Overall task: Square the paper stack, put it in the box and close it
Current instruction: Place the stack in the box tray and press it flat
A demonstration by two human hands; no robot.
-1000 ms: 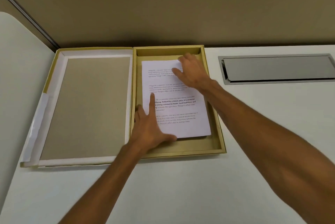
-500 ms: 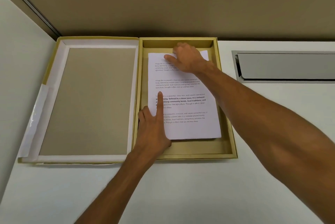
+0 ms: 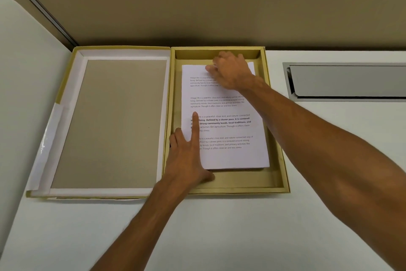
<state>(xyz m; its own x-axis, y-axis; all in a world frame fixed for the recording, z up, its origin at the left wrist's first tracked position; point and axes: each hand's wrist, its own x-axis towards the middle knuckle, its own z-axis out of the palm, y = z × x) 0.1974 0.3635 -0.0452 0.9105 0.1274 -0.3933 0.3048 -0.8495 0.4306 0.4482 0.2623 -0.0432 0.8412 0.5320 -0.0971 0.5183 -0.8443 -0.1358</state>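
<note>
Since a second ago my right hand (image 3: 232,71) has slid up from the middle of the page to the far top edge of the paper stack (image 3: 226,130), and the stack now lies straighter in the box (image 3: 275,180) instead of skewed. Right fingers are curled down over that top edge, so I honestly can't tell if they're pinching sheets or just pressing. My left hand (image 3: 189,161) lies flat and spread at the stack's near left corner, index finger stretched up across the text, thumb along the bottom edge, not gripping anything.

Top sheet has four printed paragraphs, all starting something like "Village life is a peaceful, close-knit, and nature-connected way of living." One paragraph goes bold: "Defined by a slower pace, it is centered around strong community bonds, local traditions, and". The rest is too small to read.

Lid (image 3: 109,121) lies open to the left, inside up, on the white table (image 3: 241,237). A grey cable hatch (image 3: 347,82) sits off to the right.
</note>
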